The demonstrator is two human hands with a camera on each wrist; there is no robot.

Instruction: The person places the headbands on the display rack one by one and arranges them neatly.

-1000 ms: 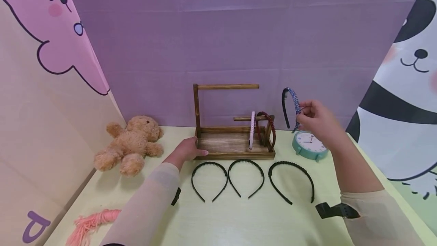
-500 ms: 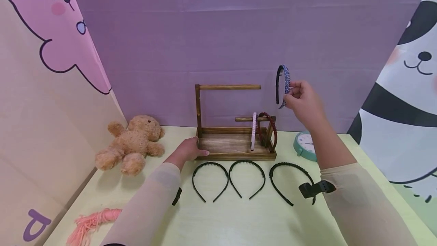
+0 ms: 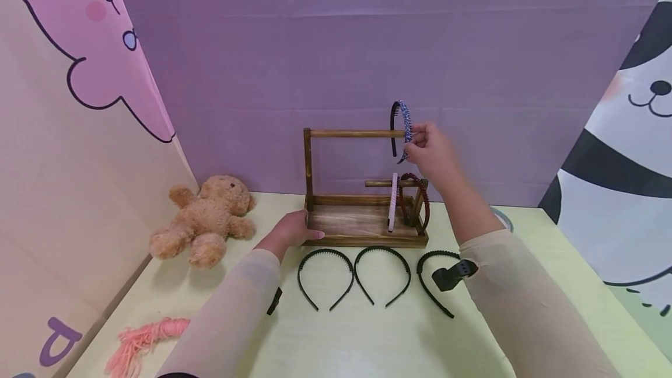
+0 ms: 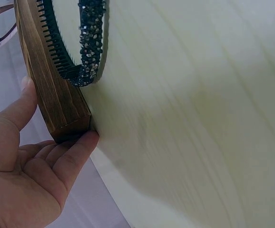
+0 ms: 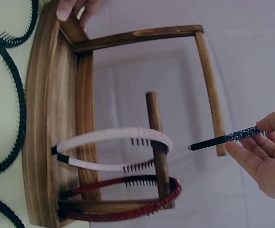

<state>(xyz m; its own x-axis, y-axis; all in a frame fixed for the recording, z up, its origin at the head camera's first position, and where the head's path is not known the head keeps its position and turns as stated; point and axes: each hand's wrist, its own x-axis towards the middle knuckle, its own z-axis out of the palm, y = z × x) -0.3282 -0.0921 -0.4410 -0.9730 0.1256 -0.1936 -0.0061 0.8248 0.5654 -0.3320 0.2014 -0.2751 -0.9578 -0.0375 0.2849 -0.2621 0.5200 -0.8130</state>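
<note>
My right hand (image 3: 413, 136) pinches a blue glitter headband (image 3: 403, 127) upright at the right end of the top bar (image 3: 357, 133) of a wooden rack (image 3: 362, 223). The right wrist view shows this headband (image 5: 223, 139) edge-on beside that bar's tip, held by my right hand (image 5: 260, 138). A pale pink headband (image 3: 392, 203) and a red headband (image 3: 421, 197) hang on the short lower bar (image 3: 380, 182). My left hand (image 3: 307, 230) grips the rack's left base corner (image 4: 56, 104). In front of the rack lie three black headbands (image 3: 324, 276).
A teddy bear (image 3: 202, 220) lies at the left of the pale green table (image 3: 367, 343). A pink tassel (image 3: 142, 337) sits near the front left edge. A green clock (image 3: 501, 217) is mostly hidden behind my right arm. Cartoon panels stand on both sides.
My right hand has carried the blue headband up and to the left, from above the clock to the end of the rack's top bar. My left hand has stayed on the base.
</note>
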